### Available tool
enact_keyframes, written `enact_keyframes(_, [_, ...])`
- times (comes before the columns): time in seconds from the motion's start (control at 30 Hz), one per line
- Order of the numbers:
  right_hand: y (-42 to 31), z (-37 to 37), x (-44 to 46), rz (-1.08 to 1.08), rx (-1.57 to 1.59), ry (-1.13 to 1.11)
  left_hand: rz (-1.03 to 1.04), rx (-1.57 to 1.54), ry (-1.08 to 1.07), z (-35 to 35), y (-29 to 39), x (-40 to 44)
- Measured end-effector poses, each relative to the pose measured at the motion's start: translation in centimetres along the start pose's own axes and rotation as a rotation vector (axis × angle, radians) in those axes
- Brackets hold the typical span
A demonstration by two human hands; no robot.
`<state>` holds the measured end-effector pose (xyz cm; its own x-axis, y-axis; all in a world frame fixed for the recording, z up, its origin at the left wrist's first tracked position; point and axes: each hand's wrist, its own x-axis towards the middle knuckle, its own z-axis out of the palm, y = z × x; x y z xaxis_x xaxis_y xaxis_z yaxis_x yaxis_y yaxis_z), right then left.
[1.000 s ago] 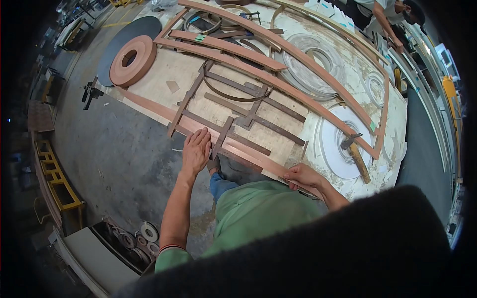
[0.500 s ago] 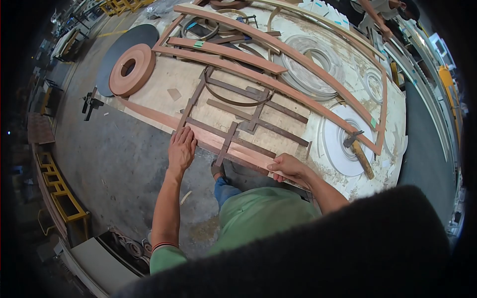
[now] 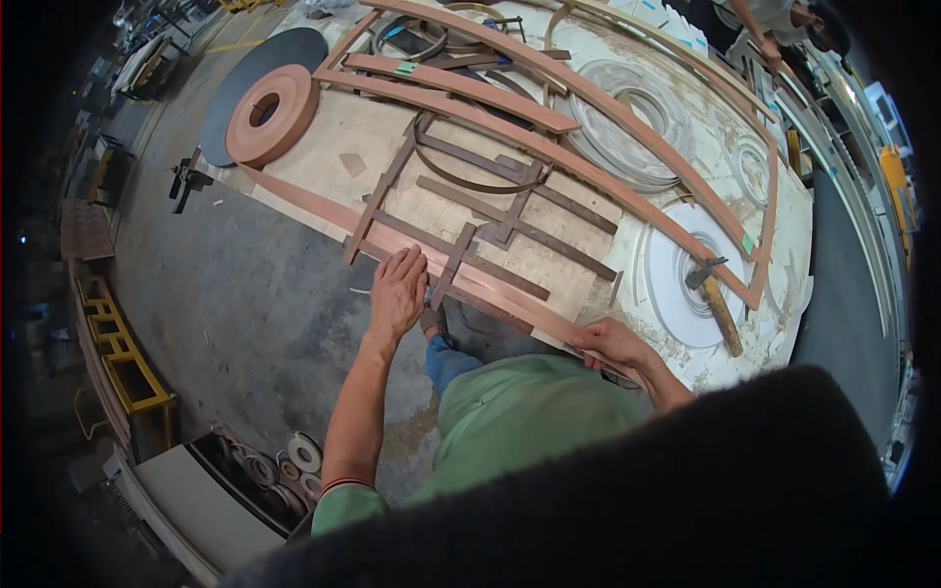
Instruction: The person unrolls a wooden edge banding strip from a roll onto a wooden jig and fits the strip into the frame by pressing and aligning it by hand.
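Observation:
A long pinkish-brown strip of edge banding [image 3: 306, 200] runs from its roll [image 3: 284, 127] along the front edge of the worktable. My left hand [image 3: 400, 286] lies on the strip with its fingers stretched out, left of a dark flat crosspiece [image 3: 453, 265]. Farther right, my right hand [image 3: 613, 345] pinches the strip near the table's front corner, thumb on top. Dark flat bars [image 3: 510, 276], joined in a frame, lie just beyond the strip. A thin curved brown band [image 3: 461, 184] rests across them.
A curved pinkish frame [image 3: 549, 147] lies across the worktable [image 3: 377, 162]. A hammer [image 3: 720, 306] rests on a white coil [image 3: 667, 279] at the right. A black clamp [image 3: 186, 182] juts from the left edge. Another person's arm [image 3: 755, 29] shows at the top right.
Both my hands have moved right along the table edge, the left sliding closer to the dark crosspiece. The right still pinches the strip. The view has shifted slightly.

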<state>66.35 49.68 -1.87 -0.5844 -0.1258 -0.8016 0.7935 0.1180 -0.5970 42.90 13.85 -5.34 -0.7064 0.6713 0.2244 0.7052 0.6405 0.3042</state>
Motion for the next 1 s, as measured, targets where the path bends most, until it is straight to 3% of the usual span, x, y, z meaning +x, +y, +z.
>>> enact_keyframes(0.13, [0.8,-0.9,1.1,-0.120,-0.011,-0.047,0.004,-0.021,-0.025,-0.2,-0.2,0.1])
enact_keyframes(0.23, [-1.9,-1.5,2.5,-0.183,-0.236,-0.022,0.017,-0.019,-0.040,-0.4,-0.3,0.4])
enact_keyframes(0.33, [-6.1,0.6,4.7,-0.108,0.106,-0.204,0.035,-0.019,-0.055,-0.6,-0.6,0.4])
enact_keyframes(0.73, [-8.2,2.8,5.7,-0.046,-0.098,-0.023,0.030,-0.066,-0.073,-1.8,-1.6,0.9])
enact_keyframes(1.0, [-7.4,1.6,5.7,0.078,0.063,-0.222,-0.068,0.188,-0.003,-1.5,-5.6,1.6])
